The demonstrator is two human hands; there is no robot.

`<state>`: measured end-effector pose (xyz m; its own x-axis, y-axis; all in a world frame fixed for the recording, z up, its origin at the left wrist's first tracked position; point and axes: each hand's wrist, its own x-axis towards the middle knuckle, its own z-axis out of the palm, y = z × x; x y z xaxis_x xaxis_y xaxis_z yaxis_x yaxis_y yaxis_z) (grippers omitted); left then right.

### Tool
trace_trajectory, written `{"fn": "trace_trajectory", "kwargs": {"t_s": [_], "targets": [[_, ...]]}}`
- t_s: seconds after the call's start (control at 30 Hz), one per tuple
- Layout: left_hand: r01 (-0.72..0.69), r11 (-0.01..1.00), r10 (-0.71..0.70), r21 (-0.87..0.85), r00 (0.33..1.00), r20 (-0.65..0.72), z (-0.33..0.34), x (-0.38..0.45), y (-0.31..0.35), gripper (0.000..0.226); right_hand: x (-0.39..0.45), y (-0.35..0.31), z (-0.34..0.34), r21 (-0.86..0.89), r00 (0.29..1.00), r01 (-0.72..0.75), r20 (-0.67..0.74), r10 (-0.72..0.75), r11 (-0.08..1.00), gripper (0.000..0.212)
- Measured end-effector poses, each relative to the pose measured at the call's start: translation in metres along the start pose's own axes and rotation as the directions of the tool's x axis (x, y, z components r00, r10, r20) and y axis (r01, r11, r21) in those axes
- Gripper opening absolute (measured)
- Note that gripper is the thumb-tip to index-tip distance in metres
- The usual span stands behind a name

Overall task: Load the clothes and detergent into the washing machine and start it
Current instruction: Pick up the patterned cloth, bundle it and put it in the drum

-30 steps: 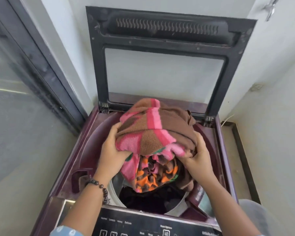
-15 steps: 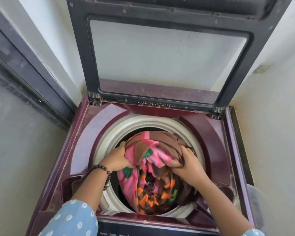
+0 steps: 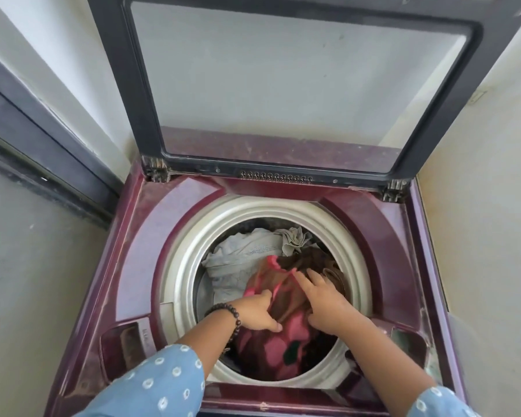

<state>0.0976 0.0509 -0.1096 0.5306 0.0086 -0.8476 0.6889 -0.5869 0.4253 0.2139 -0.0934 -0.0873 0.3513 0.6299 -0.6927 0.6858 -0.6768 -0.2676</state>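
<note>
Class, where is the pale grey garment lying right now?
In the head view, the pale grey garment lies inside the drum, at its far left, beside the pink and brown cloth.

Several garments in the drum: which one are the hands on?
The pink-and-brown cloth at the drum's front: both the left hand and right hand are on it. The pale blue garment behind lies untouched.

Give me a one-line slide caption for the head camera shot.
Both hands, left and right, press a pink-and-brown towel into the open washing machine's drum.
</note>
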Motion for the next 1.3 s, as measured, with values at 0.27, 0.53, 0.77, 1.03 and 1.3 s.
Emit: {"fn": "trace_trajectory", "kwargs": {"t_s": [0.27,0.53,0.77,1.03,1.3], "targets": [[-0.098,0.988,0.078,0.117,0.983,0.168,0.02,0.024,0.04,0.082,0.004,-0.001,0.013,-0.334,0.987,-0.04,0.134,0.089,0.942,0.065],[-0.214,0.964,0.173,0.159,0.956,0.235,0.041,0.041,0.042,0.093,0.006,0.002,0.014,-0.365,0.982,-0.064,0.144,0.125,0.929,0.055],[-0.159,0.969,0.201,0.187,0.953,-0.228,0.013,0.028,0.026,0.025,0.003,-0.001,0.008,-0.279,0.999,-0.051,-0.015,0.048,0.959,0.069],[-0.089,0.922,0.316,0.377,0.736,-0.598,0.006,0.014,0.022,0.041,-0.012,-0.013,0.002,-0.266,0.963,-0.052,-0.27,-0.023,0.963,0.074],[0.068,0.872,0.38,0.485,0.531,-0.758,0.016,0.013,0.012,0.09,-0.03,-0.016,0.005,-0.257,0.891,-0.057,-0.449,-0.067,0.965,0.076]]}}
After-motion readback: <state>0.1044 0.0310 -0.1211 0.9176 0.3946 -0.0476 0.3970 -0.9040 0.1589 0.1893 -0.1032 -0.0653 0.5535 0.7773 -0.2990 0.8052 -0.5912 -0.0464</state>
